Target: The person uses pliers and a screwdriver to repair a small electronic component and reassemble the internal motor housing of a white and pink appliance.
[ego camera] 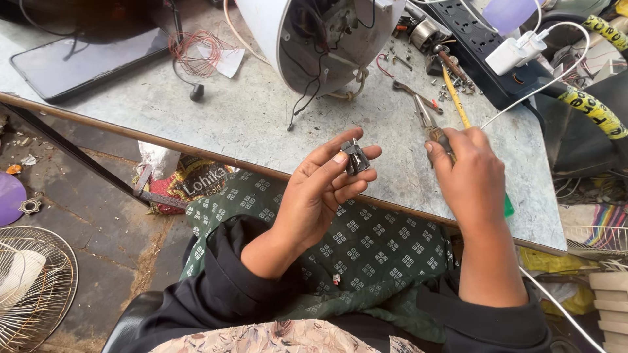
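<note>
My left hand (324, 186) holds a small dark switch-like part (356, 157) with metal tabs, pinched between thumb and fingers above the table's front edge. To its right, my right hand (468, 173) is closed around a tool; its metal tip (437, 136) pokes out near my thumb, a green bit shows below my hand, and a yellow shaft (455, 97) runs up from the fist. The tool tip is a short gap right of the part, not touching it. A white round appliance housing (324, 39) with dangling wires lies on the grey table (248, 117) behind my hands.
Pliers (418, 98), loose screws and a screwdriver (451, 65) lie at the back right beside a black power strip (484, 39) with white chargers (517, 52). A dark tablet (78, 62) and coiled red wire (196, 52) sit at left. A fan grille (33, 287) lies on the floor.
</note>
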